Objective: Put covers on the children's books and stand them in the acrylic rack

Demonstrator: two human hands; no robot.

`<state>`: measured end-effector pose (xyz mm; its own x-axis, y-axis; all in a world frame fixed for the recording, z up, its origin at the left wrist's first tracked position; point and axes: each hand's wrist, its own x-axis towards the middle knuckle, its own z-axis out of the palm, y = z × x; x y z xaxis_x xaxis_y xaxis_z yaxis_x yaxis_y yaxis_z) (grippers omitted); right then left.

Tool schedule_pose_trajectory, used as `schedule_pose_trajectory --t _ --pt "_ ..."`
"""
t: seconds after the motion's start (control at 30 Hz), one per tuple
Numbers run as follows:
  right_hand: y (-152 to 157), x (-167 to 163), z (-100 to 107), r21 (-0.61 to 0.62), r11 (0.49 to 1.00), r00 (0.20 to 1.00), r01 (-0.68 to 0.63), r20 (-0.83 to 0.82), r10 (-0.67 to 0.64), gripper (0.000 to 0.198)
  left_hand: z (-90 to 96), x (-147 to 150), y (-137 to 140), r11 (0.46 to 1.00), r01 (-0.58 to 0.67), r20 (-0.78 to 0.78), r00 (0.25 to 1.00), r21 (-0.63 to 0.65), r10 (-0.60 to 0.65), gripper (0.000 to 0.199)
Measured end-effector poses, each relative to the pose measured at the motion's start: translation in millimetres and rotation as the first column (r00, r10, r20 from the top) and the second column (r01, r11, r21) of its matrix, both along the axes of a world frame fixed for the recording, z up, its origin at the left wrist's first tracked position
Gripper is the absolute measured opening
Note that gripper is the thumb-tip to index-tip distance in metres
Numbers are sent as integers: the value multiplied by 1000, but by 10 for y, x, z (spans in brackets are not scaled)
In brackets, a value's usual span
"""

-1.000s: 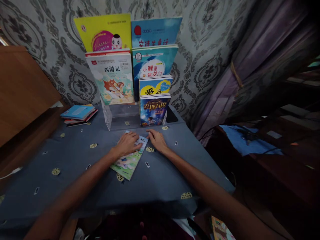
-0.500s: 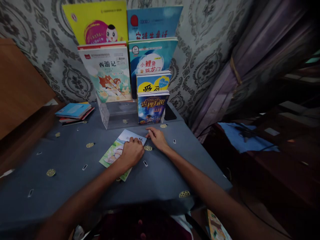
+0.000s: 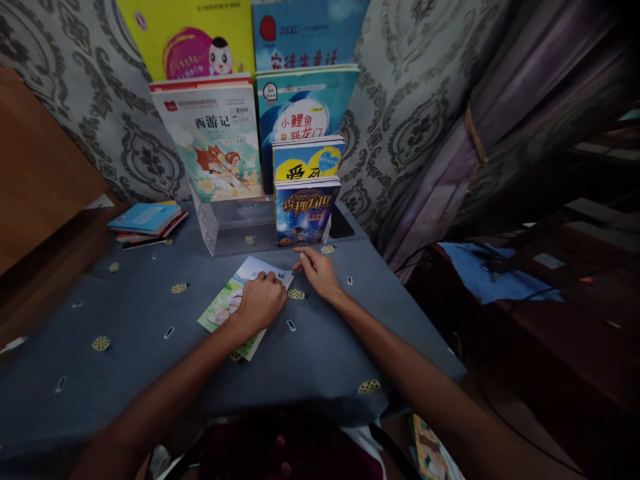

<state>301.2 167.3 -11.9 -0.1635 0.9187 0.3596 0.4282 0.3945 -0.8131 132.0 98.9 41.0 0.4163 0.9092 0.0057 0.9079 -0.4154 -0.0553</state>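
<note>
A thin picture book (image 3: 227, 303) with a green and pale blue cover lies slanted on the cloth-covered table. My left hand (image 3: 264, 300) rests on its upper right part, fingers curled down and closed on the cover near the edge; the fingertips are partly hidden. Beside the book's upper right corner is my right hand (image 3: 319, 272), palm down, with its fingers loosely apart and nothing visible in them. Its fingertips are at or very near that corner; contact is hard to tell. Just beyond stands a dark blue book (image 3: 305, 213) in a clear book stand (image 3: 230, 233).
Several books fill the stand, among them a white-covered book (image 3: 215, 147) and a teal book (image 3: 307, 100). A small stack of books (image 3: 147, 220) lies at the table's left. A dark flat object (image 3: 341, 223) is right of the stand. A curtain (image 3: 440, 153) hangs at right.
The view has shifted slightly, with the stand looking a little nearer. Both hands stay in nearly the same places, and the book's lower right edge looks slightly lifted.
</note>
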Motion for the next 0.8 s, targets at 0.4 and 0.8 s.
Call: schedule_pose_trajectory --t 0.4,0.8 --pt "-83 -34 81 -51 995 995 -92 41 94 35 -47 -5 3 1000 -8 25 1000 -5 8 33" --pt "-33 -45 88 -31 986 967 -167 190 169 29 -69 -205 24 997 56 41 997 45 -57 27"
